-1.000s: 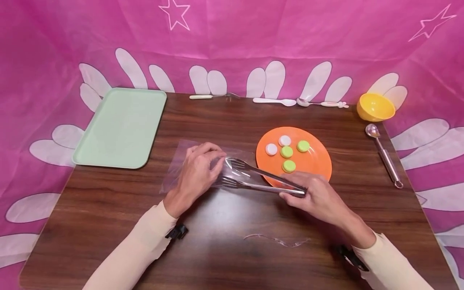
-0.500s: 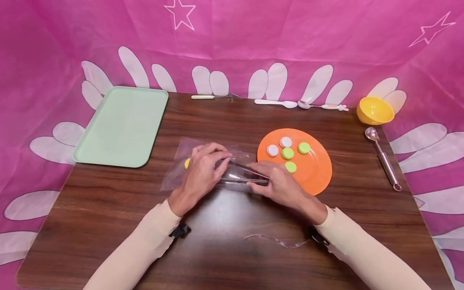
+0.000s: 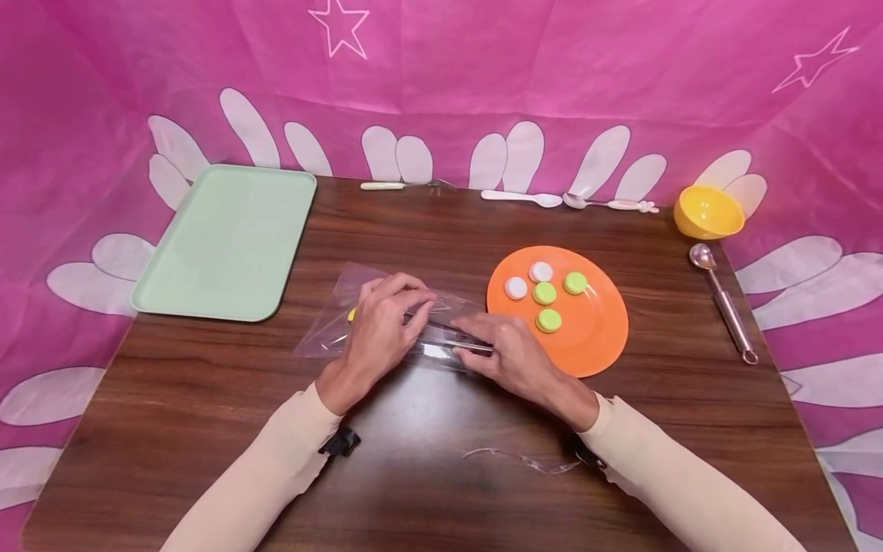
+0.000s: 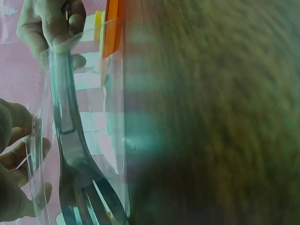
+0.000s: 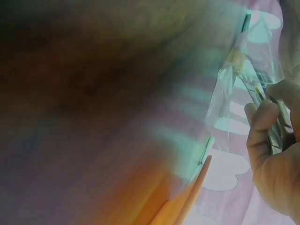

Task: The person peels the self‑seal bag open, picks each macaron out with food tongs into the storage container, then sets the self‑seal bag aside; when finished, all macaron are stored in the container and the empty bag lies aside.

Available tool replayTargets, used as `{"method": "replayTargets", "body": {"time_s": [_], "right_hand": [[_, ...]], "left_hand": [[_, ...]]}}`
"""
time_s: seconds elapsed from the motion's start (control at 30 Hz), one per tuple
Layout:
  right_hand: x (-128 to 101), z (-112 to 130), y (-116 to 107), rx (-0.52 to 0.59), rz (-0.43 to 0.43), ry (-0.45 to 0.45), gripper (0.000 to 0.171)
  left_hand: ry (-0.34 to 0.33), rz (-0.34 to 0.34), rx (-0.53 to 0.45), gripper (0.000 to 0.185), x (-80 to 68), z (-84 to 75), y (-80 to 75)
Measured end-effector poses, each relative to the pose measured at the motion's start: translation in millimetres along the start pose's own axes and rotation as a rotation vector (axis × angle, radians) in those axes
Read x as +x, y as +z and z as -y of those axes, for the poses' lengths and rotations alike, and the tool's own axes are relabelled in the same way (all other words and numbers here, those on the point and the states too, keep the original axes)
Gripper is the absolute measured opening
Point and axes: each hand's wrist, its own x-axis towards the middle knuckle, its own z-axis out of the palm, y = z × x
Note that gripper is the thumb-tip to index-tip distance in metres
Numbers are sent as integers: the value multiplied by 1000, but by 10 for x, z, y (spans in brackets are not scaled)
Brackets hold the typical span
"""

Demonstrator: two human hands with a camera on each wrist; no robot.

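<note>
Dark wood-grain bench (image 3: 428,475); pink backdrop (image 3: 483,77) with white petals and stars; mint-green tray (image 3: 228,238); orange plate (image 3: 593,337) bearing green and white discs; yellow bowl (image 3: 708,212).

The left hand (image 3: 378,331) holds a clear bag (image 3: 331,326) near the middle of the table (image 3: 207,399). The right hand (image 3: 510,356) holds metal tongs (image 3: 451,337) that reach into the bag. An orange plate (image 3: 593,337) with round cookies (image 3: 545,293) sits just beside it, toward the right edge.
</note>
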Motion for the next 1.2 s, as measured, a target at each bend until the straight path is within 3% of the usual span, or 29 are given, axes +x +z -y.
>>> {"method": "replayTargets", "body": {"time_s": [0.13,0.33,0.57,0.7,0.97,1.2], "right_hand": [[-91,14,-55,-4,-6,35,36],[-367,-3,-201,-24,-95,40,33],[-651,-21,-344,-73,-180,81,35],[-686,-31,-348,-79,-161,113,33],[-499,-85,-389,-14,-93,173,31],[-431,-88,-539,-18,-10,170,40]], "left_hand": [[-7,-22,-14,13,-10,13,10],[-26,-26,-18,10,-29,-9,42],[22,-28,-29,8,-28,-67,84],[44,0,-36,7,-21,-104,114],[112,107,-12,8,-46,-96,46],[103,106,-25,9,-34,-52,-35]]}}
